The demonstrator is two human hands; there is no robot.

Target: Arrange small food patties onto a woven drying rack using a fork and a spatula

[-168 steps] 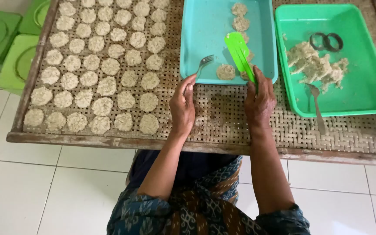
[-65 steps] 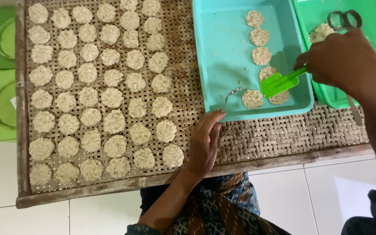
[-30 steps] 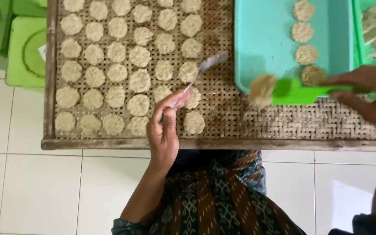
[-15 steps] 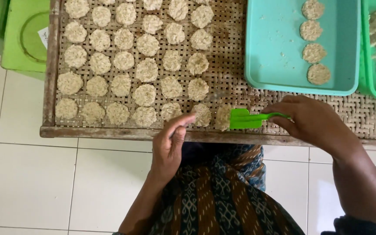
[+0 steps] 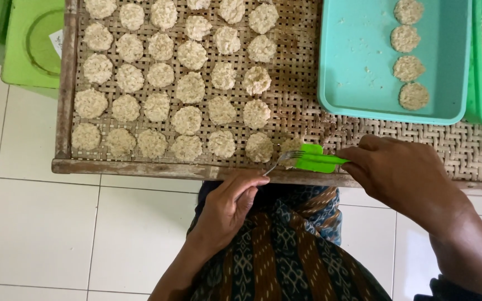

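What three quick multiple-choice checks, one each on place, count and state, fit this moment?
1. Where is the spatula blade?
A. in the teal tray
B. at the woven rack's near edge
C. on the floor

2. How many patties lie in the teal tray?
A. two
B. four
C. seven

3. What does the left hand hold?
A. a fork
B. nothing
C. a cup

Answers:
1 B: the right hand holds the blade low over the woven rack, by the bottom patty row.
2 B: four patties sit in one column.
3 A: the fork tines meet the patty at the spatula.
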